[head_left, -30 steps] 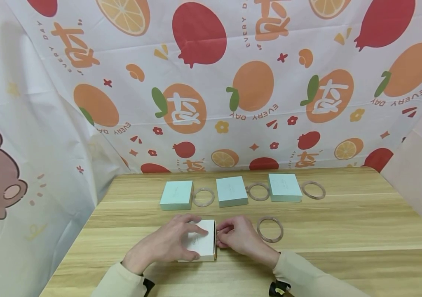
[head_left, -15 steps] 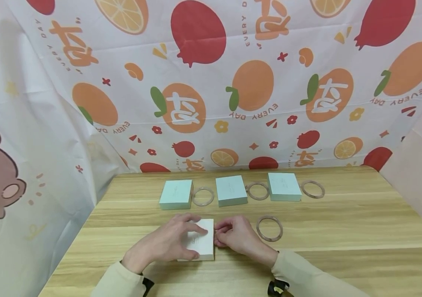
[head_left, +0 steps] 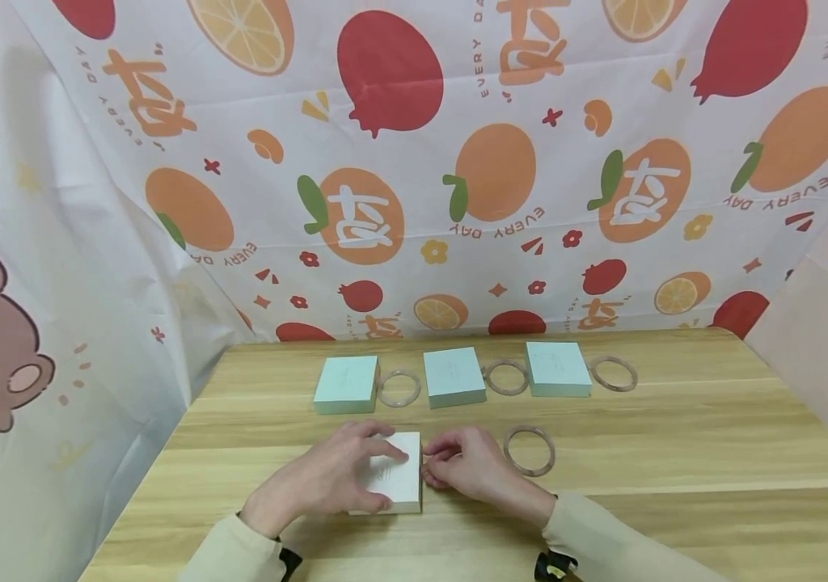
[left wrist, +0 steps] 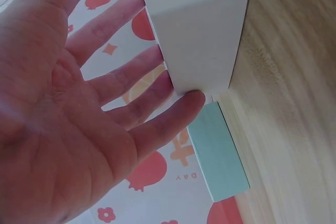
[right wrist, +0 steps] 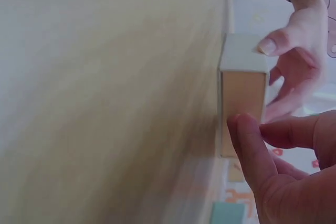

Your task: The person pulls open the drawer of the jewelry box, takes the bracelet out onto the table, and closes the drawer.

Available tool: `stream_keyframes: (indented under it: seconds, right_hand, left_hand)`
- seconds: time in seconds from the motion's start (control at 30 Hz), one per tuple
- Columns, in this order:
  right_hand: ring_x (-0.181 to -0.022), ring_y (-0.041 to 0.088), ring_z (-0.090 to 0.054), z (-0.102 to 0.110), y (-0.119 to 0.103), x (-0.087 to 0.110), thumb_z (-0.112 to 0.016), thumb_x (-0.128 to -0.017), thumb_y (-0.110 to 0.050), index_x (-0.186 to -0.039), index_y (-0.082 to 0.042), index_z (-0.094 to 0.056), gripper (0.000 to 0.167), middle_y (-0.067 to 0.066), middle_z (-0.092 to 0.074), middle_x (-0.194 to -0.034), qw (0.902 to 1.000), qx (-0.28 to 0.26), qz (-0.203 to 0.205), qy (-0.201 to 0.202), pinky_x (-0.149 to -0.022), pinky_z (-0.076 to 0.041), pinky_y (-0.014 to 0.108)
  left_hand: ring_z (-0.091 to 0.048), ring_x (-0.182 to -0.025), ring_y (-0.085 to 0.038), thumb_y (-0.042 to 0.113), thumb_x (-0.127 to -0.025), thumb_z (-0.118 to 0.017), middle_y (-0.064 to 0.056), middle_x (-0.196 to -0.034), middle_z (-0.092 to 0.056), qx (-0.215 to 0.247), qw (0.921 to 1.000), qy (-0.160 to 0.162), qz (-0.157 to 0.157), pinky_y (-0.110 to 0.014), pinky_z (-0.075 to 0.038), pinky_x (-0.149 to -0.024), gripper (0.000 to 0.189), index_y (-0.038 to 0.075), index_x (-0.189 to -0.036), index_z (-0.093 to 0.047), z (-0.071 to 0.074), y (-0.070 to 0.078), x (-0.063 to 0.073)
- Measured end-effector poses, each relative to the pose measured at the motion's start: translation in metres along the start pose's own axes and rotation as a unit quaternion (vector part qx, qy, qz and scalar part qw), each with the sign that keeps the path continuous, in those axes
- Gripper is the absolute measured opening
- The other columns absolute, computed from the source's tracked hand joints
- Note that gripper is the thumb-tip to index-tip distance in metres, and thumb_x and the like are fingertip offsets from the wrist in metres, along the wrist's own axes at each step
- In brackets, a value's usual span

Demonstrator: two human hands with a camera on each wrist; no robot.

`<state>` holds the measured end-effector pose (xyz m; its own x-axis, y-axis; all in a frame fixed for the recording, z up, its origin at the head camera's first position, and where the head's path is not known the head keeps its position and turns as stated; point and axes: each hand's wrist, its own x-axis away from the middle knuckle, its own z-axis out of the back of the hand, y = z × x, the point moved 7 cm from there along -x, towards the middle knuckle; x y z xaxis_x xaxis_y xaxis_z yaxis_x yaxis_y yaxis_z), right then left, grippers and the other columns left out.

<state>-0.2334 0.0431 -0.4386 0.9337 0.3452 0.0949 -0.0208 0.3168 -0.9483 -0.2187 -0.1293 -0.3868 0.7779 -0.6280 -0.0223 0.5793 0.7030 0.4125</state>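
A white drawer box (head_left: pixel 401 475) with an orange-brown inner drawer (right wrist: pixel 247 93) lies on the table before me. My left hand (head_left: pixel 334 473) grips it from above, thumb on the front edge, other fingers at the top and far side. In the left wrist view the little fingertip (left wrist: pixel 195 98) touches a box corner. At the right end my right hand (head_left: pixel 472 465) has curled fingers against the drawer's end, thumb and forefinger pinched close. What lies between them is hidden. Just right of that hand a brownish bangle (head_left: pixel 507 449) lies flat.
Along the back stand three pale green boxes, at left (head_left: pixel 347 381), middle (head_left: pixel 455 374) and right (head_left: pixel 558 366). Beside each lies a bangle: a clear one (head_left: pixel 382 390), a brownish one (head_left: pixel 488 380) and another (head_left: pixel 596 377). A fruit-print cloth (head_left: pixel 494 267) hangs behind the wooden table (head_left: pixel 676 453).
The drawer has slid in slightly: the dark gap and rim seen at the right end a second ago have narrowed. The left hand keeps its hold; the right hand has barely moved.
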Motion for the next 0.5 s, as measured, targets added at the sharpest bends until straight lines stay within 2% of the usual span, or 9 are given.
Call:
stream_keyframes:
  seconds: [0.13, 0.23, 0.4, 0.5]
  right_hand:
    - [-0.08, 0.02, -0.076, 0.018, -0.003, 0.013, -0.067, -0.092, -0.006, -0.111, 0.008, -0.072, 0.025, 0.013, -0.076, -0.092, 0.9995, 0.006, 0.031, -0.008, -0.068, -0.06, 0.021]
    - [-0.082, 0.022, -0.077, 0.037, -0.007, 0.026, -0.068, -0.093, -0.008, -0.113, 0.009, -0.072, 0.026, 0.016, -0.077, -0.095, 0.9979, 0.038, 0.053, 0.006, -0.068, -0.059, 0.02]
    - [-0.083, 0.014, -0.074, 0.072, -0.003, 0.046, -0.068, -0.096, -0.012, -0.114, 0.004, -0.073, 0.025, 0.012, -0.077, -0.097, 0.9929, 0.101, 0.053, 0.033, -0.069, -0.057, 0.019]
    - [-0.085, 0.011, -0.073, 0.09, 0.002, 0.057, -0.068, -0.096, -0.014, -0.113, -0.001, -0.075, 0.022, 0.01, -0.077, -0.106, 0.9888, 0.131, 0.05, 0.051, -0.07, -0.057, 0.02]
  left_hand:
    - [-0.053, -0.133, -0.038, 0.033, -0.076, -0.087, -0.013, -0.142, -0.06, -0.005, 0.9999, 0.007, -0.008, -0.06, -0.047, -0.105, 0.045, 0.025, -0.119, -0.076, -0.004, 0.006, -0.003]
    - [-0.053, -0.135, -0.037, 0.033, -0.077, -0.086, -0.013, -0.143, -0.06, -0.008, 0.9999, 0.005, -0.005, -0.059, -0.047, -0.107, 0.045, 0.025, -0.12, -0.076, -0.008, 0.012, -0.009]
    - [-0.052, -0.135, -0.037, 0.034, -0.077, -0.087, -0.011, -0.144, -0.059, -0.013, 0.9999, -0.003, -0.001, -0.057, -0.048, -0.106, 0.046, 0.025, -0.12, -0.075, -0.012, 0.02, -0.022]
    - [-0.053, -0.134, -0.037, 0.035, -0.077, -0.087, -0.01, -0.144, -0.06, -0.02, 0.9998, -0.005, -0.002, -0.056, -0.048, -0.106, 0.046, 0.025, -0.121, -0.075, -0.015, 0.024, -0.03]
